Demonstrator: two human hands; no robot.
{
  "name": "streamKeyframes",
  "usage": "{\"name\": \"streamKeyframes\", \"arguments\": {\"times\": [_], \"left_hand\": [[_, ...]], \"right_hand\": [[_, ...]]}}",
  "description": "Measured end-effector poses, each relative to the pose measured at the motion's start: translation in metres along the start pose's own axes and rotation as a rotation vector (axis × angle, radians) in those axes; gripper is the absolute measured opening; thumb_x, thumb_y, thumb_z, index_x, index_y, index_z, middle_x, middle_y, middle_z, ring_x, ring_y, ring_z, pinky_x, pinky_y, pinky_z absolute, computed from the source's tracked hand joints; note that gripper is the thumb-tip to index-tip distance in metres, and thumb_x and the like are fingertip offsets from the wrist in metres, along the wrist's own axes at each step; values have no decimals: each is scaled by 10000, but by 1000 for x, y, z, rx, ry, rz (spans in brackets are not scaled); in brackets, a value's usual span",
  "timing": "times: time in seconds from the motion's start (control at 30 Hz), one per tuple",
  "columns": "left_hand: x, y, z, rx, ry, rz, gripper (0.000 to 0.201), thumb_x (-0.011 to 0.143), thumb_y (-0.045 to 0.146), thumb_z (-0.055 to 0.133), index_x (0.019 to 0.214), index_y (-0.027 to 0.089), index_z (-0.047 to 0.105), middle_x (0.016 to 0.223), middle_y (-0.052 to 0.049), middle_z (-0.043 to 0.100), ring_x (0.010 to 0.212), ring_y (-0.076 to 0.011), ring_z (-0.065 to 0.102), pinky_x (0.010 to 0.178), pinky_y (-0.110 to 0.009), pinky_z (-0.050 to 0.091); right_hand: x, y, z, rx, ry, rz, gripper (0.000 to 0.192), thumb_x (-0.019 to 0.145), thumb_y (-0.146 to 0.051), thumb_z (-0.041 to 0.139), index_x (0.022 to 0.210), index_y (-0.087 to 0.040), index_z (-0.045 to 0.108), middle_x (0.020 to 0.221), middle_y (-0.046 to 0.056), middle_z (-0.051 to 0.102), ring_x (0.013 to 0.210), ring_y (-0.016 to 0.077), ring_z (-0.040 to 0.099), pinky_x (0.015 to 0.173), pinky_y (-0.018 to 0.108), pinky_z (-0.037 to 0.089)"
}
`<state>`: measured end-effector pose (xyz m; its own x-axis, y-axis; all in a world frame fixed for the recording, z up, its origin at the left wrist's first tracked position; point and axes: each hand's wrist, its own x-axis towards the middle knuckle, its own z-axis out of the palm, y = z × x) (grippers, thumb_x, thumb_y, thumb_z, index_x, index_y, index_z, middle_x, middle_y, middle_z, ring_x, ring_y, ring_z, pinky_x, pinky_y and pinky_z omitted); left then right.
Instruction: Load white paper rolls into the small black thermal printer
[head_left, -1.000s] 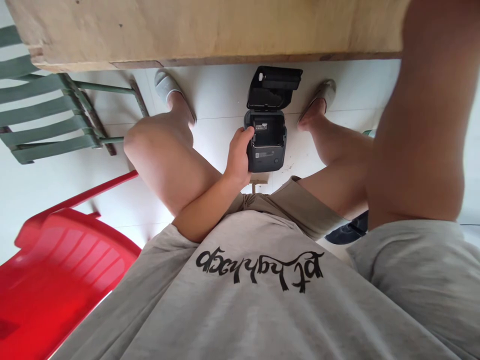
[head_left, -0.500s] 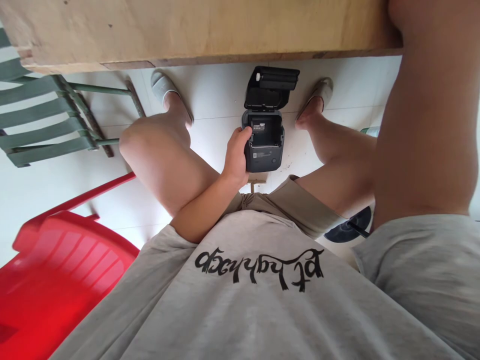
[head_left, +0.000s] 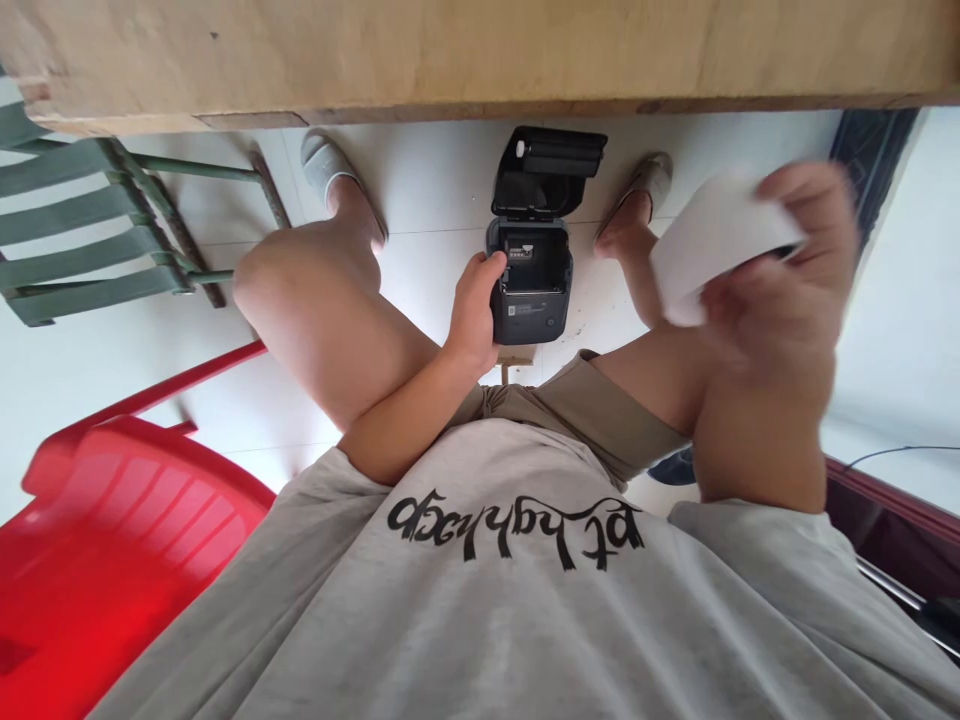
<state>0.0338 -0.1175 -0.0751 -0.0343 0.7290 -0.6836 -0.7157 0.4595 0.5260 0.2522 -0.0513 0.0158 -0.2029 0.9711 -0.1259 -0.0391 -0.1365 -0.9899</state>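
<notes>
My left hand (head_left: 477,312) grips the left side of a small black label printer (head_left: 531,318), with the thumb at the rim of its paper bay. The printer's lid (head_left: 541,182) is hinged up at the far side, and a white roller end shows on it. No roll lies in the bay, where a small printed label is visible. At the right, my right hand (head_left: 795,265) is raised, fingers closed around a white paper roll (head_left: 709,235). Hand and roll are blurred by motion. The roll is held apart from the printer, to its right.
A wooden table edge (head_left: 480,75) runs across the top. A red plastic chair (head_left: 150,530) stands at the left, with a green slatted chair (head_left: 90,215) beyond it. My knees and slippered feet are on either side of the printer, above the pale tiled floor (head_left: 435,200).
My right arm has drawn back from over the table, and the right hand has come into view holding the white paper roll. The left hand and open printer have barely moved.
</notes>
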Motion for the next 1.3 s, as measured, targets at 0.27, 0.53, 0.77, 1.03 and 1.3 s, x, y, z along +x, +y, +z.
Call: {"name": "streamKeyframes", "arguments": {"times": [0.27,0.53,0.77,1.03,1.3], "left_hand": [[4,-3,-6,39,14,29,538,834,785,796,951,269,695,998,-48,801,1192,-313,786,935,-440,673],[10,-3,-5,46,12,81,544,824,791,798,931,267,697,1020,-47,816,1236,-317,779,943,-416,673],[10,-3,-2,40,-4,69,516,837,758,797,922,261,684,1025,-51,813,1282,-331,765,983,-431,671],[9,-3,0,52,-5,63,517,840,758,796,918,259,683,995,-53,807,1256,-327,772,976,-422,667],[7,-2,0,46,5,49,502,840,741,802,914,260,679,1006,-60,806,1269,-336,767,985,-433,665]], "right_hand": [[-19,43,11,89,82,231,515,751,-540,923,890,-248,522,1060,21,675,681,84,464,435,224,253],[-11,67,6,68,23,375,606,705,-439,927,1152,-316,536,1064,-10,622,682,81,460,473,215,314],[-8,74,2,119,116,452,539,686,-471,875,1109,-302,588,1114,19,629,824,130,567,543,244,502],[-9,84,0,110,63,456,515,782,-579,862,1198,-347,667,1077,32,642,896,146,637,653,282,639],[-7,92,-1,87,68,428,530,748,-517,901,1199,-360,670,1077,12,663,916,148,660,726,312,658]]}}
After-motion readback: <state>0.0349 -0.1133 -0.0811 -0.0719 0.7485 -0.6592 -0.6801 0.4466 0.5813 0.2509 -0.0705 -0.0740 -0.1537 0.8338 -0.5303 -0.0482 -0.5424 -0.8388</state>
